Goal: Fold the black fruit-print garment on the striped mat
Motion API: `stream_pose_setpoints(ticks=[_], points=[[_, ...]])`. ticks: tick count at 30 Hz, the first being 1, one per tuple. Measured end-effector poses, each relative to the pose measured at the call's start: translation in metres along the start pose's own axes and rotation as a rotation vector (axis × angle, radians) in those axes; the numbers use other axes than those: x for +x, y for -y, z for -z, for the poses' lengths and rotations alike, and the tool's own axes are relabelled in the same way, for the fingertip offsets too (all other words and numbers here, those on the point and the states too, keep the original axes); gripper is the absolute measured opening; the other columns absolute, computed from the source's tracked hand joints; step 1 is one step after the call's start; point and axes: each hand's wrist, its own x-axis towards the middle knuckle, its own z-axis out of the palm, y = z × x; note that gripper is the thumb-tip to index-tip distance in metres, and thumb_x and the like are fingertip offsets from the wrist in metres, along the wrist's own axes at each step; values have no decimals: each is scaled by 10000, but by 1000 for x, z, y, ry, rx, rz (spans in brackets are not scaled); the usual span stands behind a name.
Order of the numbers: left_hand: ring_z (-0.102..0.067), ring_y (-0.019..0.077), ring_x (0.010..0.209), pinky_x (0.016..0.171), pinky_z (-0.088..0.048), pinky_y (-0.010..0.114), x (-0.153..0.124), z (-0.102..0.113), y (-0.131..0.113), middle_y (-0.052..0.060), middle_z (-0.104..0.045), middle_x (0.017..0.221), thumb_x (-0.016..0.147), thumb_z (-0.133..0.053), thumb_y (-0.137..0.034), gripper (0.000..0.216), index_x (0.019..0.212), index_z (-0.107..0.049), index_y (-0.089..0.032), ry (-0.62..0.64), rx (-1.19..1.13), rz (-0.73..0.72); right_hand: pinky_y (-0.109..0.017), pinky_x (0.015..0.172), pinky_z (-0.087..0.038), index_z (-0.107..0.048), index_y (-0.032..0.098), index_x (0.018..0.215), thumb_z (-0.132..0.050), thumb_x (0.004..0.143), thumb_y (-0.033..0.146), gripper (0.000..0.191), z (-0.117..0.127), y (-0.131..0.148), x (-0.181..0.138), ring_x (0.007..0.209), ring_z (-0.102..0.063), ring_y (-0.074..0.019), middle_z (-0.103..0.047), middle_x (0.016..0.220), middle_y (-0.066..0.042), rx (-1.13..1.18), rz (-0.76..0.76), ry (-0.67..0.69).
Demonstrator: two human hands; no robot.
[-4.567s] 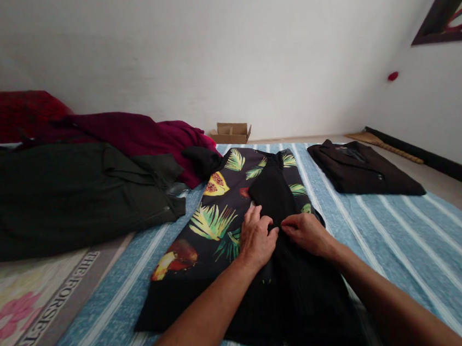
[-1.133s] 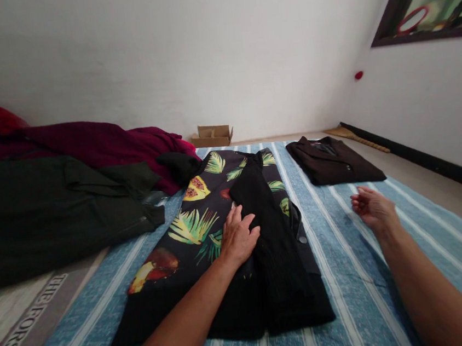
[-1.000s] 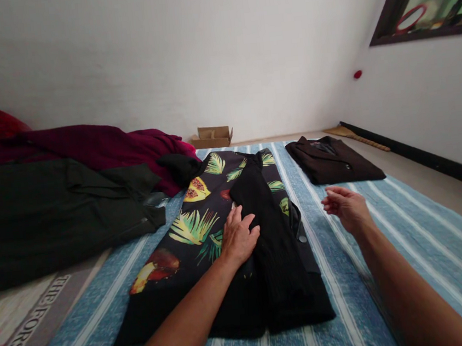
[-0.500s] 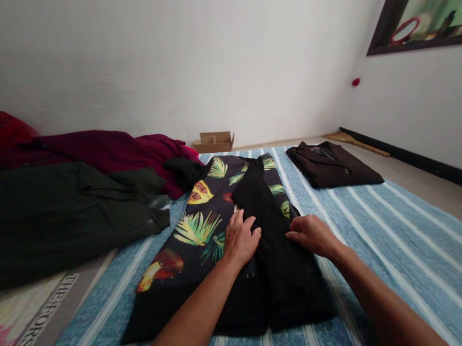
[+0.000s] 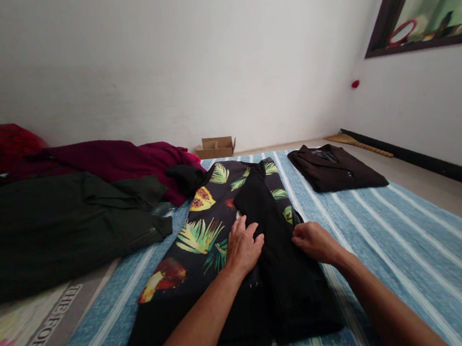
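Note:
A black sweatshirt (image 5: pixel 198 237) printed with leaves and fruit lies flat on the blue striped sheet (image 5: pixel 371 246). One black sleeve (image 5: pixel 277 245) is folded down across its body on the right. My left hand (image 5: pixel 242 243) rests on the garment with fingers spread, beside the sleeve's inner edge. At the sweatshirt's right edge, my right hand (image 5: pixel 314 239) has its fingers pinched on the dark fabric. The other sleeve (image 5: pixel 186 176) sticks out at the upper left.
Dark green trousers (image 5: pixel 63 229) and a maroon garment (image 5: pixel 117 157) lie heaped on the left. A folded brown garment (image 5: pixel 333 167) is at the far right of the sheet. A small cardboard box (image 5: pixel 216 148) stands by the wall. A lettered mat (image 5: pixel 44 324) shows at lower left.
My right hand has closed its fingers more tightly on the garment's right edge. My left hand stays nearly in place. The whole view has shifted slightly.

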Motion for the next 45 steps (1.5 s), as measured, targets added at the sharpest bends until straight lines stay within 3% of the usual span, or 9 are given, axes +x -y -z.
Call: stream_pose_setpoints(ticks=[6,11,13,17,21,24,28,38,45], points=[[-386,276,1254,1021,-358,440,0,-2,1,84,-467,1336,794,-541,-301,318,1087,-623,-208,-14,-3,-4,-207,379,-273,-505,187,621,-521,757,377,235,6,-17,3,339,-394,-89,-467,389,54,665,-133,-126],[-384,285,1254,1022,-354,450,-1,1,-1,96,-464,1339,789,-544,-283,315,1081,-623,-198,-15,-27,11,-193,376,-320,-450,204,655,-566,716,458,286,30,-56,5,353,-422,-82,-482,411,64,1367,-188,-676],[-357,288,1276,1024,-348,448,-1,3,-3,101,-439,1364,790,-544,-274,308,1077,-620,-189,-9,-20,3,-200,422,-385,-471,202,702,-521,746,477,283,35,-63,5,402,-488,-93,-538,464,43,1500,-222,-769],[-256,262,1340,1038,-324,414,0,6,-5,106,-348,1438,828,-495,-252,323,1127,-584,-169,45,23,-70,-265,553,-478,-552,190,857,-538,772,477,299,23,-35,2,558,-609,-146,-646,649,-7,1278,-89,-635],[-253,237,1347,1048,-290,447,0,4,-4,109,-355,1438,890,-399,-293,386,1241,-496,-164,145,68,-73,-321,830,-463,-616,186,966,-512,829,434,302,-3,10,0,917,-613,-199,-665,960,-56,731,234,-281],[-227,237,1357,1056,-270,454,0,5,-3,117,-329,1450,904,-368,-312,412,1277,-463,-161,181,99,-53,-325,910,-420,-612,185,1060,-512,840,409,330,-17,23,0,1018,-565,-199,-631,1078,-75,355,409,-150],[-213,244,1361,1061,-262,439,0,8,-5,121,-321,1454,906,-355,-315,431,1293,-451,-152,206,133,-39,-330,943,-406,-643,177,1020,-498,855,376,297,-25,21,2,1064,-548,-200,-612,1125,-99,159,466,-126],[-229,255,1355,1069,-259,400,6,17,0,149,-325,1446,882,-365,-365,487,1279,-477,-106,240,32,17,-354,945,-425,-649,180,1039,-527,839,403,324,-28,19,2,1084,-545,-221,-603,1157,-103,125,483,-169],[-249,260,1347,1070,-257,370,60,31,-11,157,-358,1425,865,-390,-345,461,1238,-501,-99,207,52,-125,-344,946,-422,-647,156,1047,-529,834,446,379,-28,21,2,1070,-547,-221,-605,1149,-108,104,467,-187]])
